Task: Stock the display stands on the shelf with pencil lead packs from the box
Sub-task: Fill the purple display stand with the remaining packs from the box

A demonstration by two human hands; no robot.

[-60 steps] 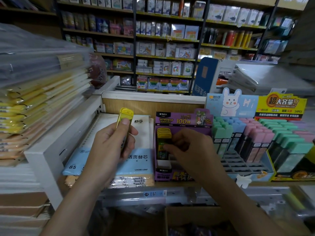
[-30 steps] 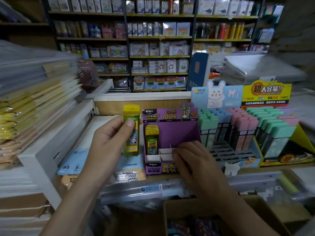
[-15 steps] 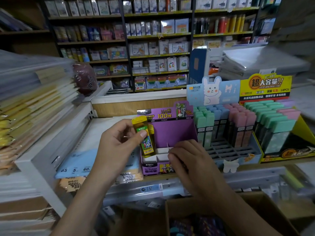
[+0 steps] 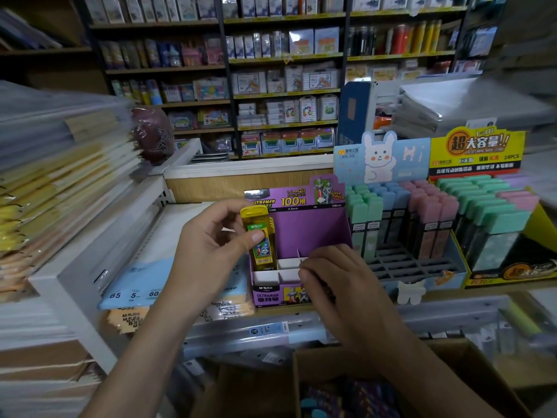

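Observation:
A purple display stand [image 4: 313, 233] with white slot dividers sits on the shelf. My left hand [image 4: 211, 254] holds a yellow pencil lead pack [image 4: 259, 236] upright over the stand's left column, just in front of other yellow packs stacked there. My right hand [image 4: 334, 282] rests on the stand's front right edge, fingers curled against it. A cardboard box [image 4: 452, 384] stands open below the shelf, with dark packs inside, partly hidden by my right arm.
Right of the purple stand are a blue rabbit stand [image 4: 407, 224] and a yellow stand [image 4: 494, 218], both full of pastel-capped lead cases. Blue B5 loose-leaf packs [image 4: 141, 285] lie to the left. Stacked notebooks [image 4: 54, 182] fill the far left.
My left hand has carried the yellow pack rightwards and down, from beside the stand to its left column. My right hand has pulled back from the slots to the stand's front edge.

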